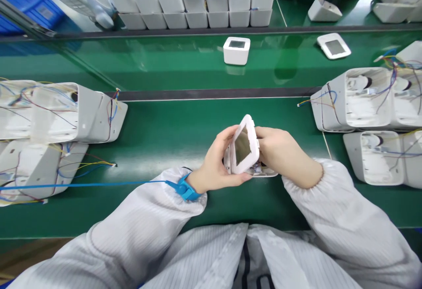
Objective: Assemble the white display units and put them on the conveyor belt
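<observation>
Our left hand (220, 159), in the head view, pinches the white-framed screen (243, 148) from the left, tilted over a white housing (269, 173) just beneath; our right hand (281, 148) curls behind its right edge, fingertips hidden, so we cannot tell its closure. We seem to be working between both parts, which next calls for steady left support.

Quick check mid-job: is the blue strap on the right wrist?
No; the blue strap is around the left wrist, while the right wrist shows only skin and a white cuff.
</observation>
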`<control>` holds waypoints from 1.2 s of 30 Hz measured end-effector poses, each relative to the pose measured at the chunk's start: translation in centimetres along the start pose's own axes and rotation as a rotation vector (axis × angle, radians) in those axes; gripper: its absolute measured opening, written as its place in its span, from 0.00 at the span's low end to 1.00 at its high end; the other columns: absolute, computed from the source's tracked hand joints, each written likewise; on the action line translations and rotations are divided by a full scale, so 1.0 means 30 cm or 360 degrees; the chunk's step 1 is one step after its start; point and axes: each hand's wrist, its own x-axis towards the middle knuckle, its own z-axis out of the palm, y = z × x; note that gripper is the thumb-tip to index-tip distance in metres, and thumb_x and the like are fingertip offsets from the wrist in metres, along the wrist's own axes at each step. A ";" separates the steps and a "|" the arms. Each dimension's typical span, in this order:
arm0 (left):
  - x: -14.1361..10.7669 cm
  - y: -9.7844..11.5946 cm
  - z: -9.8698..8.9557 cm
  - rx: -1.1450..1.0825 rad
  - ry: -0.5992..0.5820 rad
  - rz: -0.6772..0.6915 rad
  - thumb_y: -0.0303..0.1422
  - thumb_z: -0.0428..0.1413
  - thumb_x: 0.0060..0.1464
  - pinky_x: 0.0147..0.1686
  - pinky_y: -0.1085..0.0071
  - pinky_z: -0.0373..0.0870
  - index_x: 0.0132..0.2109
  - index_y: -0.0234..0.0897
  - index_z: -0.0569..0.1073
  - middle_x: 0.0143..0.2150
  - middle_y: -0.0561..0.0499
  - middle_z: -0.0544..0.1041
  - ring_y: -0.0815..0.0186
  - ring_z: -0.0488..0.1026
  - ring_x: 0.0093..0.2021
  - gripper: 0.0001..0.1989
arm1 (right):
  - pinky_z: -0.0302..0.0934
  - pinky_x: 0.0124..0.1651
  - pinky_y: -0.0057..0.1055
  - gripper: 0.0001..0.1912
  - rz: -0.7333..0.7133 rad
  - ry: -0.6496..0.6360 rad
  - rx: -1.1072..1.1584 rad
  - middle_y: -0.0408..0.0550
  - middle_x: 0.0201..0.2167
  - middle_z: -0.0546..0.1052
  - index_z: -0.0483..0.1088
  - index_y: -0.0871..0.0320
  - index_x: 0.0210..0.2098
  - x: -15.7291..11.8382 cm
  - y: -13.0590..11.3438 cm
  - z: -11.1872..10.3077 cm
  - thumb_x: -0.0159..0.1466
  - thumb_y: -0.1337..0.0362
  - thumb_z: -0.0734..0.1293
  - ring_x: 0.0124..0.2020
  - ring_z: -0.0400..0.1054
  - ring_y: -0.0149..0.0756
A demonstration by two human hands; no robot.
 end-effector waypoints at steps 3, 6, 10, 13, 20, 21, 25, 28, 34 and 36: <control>0.000 -0.001 0.010 0.0030 0.0059 -0.0013 0.41 0.70 0.41 0.65 0.46 0.56 0.68 0.44 0.51 0.66 0.37 0.58 0.46 0.60 0.66 0.52 | 0.50 0.28 0.32 0.07 0.0070 -0.0081 -0.0060 0.48 0.31 0.75 0.73 0.59 0.29 0.001 -0.009 -0.002 0.60 0.74 0.65 0.30 0.66 0.35; 0.010 0.012 0.004 0.0170 0.0028 0.0014 0.42 0.69 0.42 0.63 0.46 0.59 0.68 0.43 0.52 0.64 0.37 0.61 0.46 0.62 0.64 0.51 | 0.53 0.29 0.32 0.07 0.0103 -0.0110 -0.0072 0.50 0.33 0.77 0.74 0.59 0.30 0.000 -0.017 -0.009 0.60 0.74 0.65 0.33 0.68 0.38; 0.042 0.043 -0.029 0.0596 -0.0221 0.0251 0.39 0.68 0.42 0.58 0.49 0.65 0.67 0.43 0.58 0.60 0.38 0.65 0.46 0.66 0.59 0.47 | 0.60 0.34 0.33 0.08 0.0172 -0.0127 0.0027 0.53 0.37 0.79 0.75 0.59 0.36 -0.002 -0.014 -0.005 0.62 0.73 0.65 0.37 0.72 0.42; 0.060 0.059 -0.052 0.0798 -0.0450 0.0360 0.37 0.65 0.44 0.54 0.51 0.68 0.67 0.44 0.59 0.60 0.39 0.65 0.48 0.68 0.57 0.44 | 0.64 0.38 0.34 0.08 0.0257 -0.0183 0.0241 0.53 0.38 0.80 0.76 0.59 0.39 0.002 0.016 -0.007 0.61 0.70 0.66 0.37 0.73 0.43; 0.062 0.062 -0.053 0.1058 -0.0670 0.0305 0.42 0.64 0.46 0.56 0.46 0.63 0.67 0.46 0.59 0.61 0.38 0.64 0.45 0.64 0.59 0.42 | 0.65 0.51 0.35 0.09 0.0443 -0.0286 0.1305 0.47 0.50 0.78 0.80 0.54 0.38 -0.012 0.147 -0.083 0.63 0.62 0.67 0.50 0.73 0.41; 0.061 0.062 -0.052 0.1081 -0.0677 0.0287 0.44 0.64 0.46 0.57 0.46 0.62 0.67 0.46 0.59 0.62 0.37 0.64 0.45 0.64 0.59 0.43 | 0.66 0.50 0.35 0.10 0.0589 -0.0172 0.1446 0.47 0.46 0.80 0.79 0.54 0.40 -0.014 0.150 -0.085 0.63 0.60 0.68 0.48 0.74 0.40; 0.057 0.066 -0.050 0.1196 -0.0720 0.0144 0.54 0.63 0.45 0.59 0.45 0.59 0.67 0.46 0.59 0.64 0.36 0.62 0.43 0.62 0.62 0.45 | 0.67 0.39 0.32 0.14 0.0859 0.0049 0.1807 0.48 0.34 0.81 0.78 0.57 0.40 0.006 0.092 -0.042 0.62 0.54 0.69 0.36 0.75 0.37; 0.051 0.068 -0.043 0.1241 -0.0733 0.0054 0.58 0.61 0.45 0.61 0.45 0.57 0.67 0.46 0.59 0.67 0.36 0.58 0.43 0.58 0.65 0.46 | 0.67 0.39 0.32 0.14 0.0784 0.0102 0.1888 0.47 0.37 0.81 0.77 0.57 0.38 0.034 0.031 0.009 0.62 0.53 0.70 0.37 0.74 0.36; 0.034 0.071 -0.003 0.1303 -0.0660 -0.0015 0.56 0.63 0.42 0.62 0.41 0.55 0.69 0.37 0.52 0.67 0.31 0.56 0.39 0.54 0.66 0.54 | 0.68 0.41 0.33 0.09 0.0768 0.0615 0.1824 0.45 0.38 0.80 0.77 0.55 0.37 0.046 -0.001 0.038 0.62 0.56 0.70 0.39 0.74 0.36; 0.026 0.069 0.009 0.1308 -0.0573 0.0005 0.53 0.64 0.43 0.61 0.43 0.60 0.69 0.34 0.51 0.63 0.32 0.62 0.42 0.59 0.63 0.53 | 0.68 0.42 0.33 0.08 0.0723 0.0775 0.1651 0.45 0.38 0.80 0.77 0.54 0.36 0.041 -0.005 0.039 0.63 0.57 0.69 0.40 0.74 0.37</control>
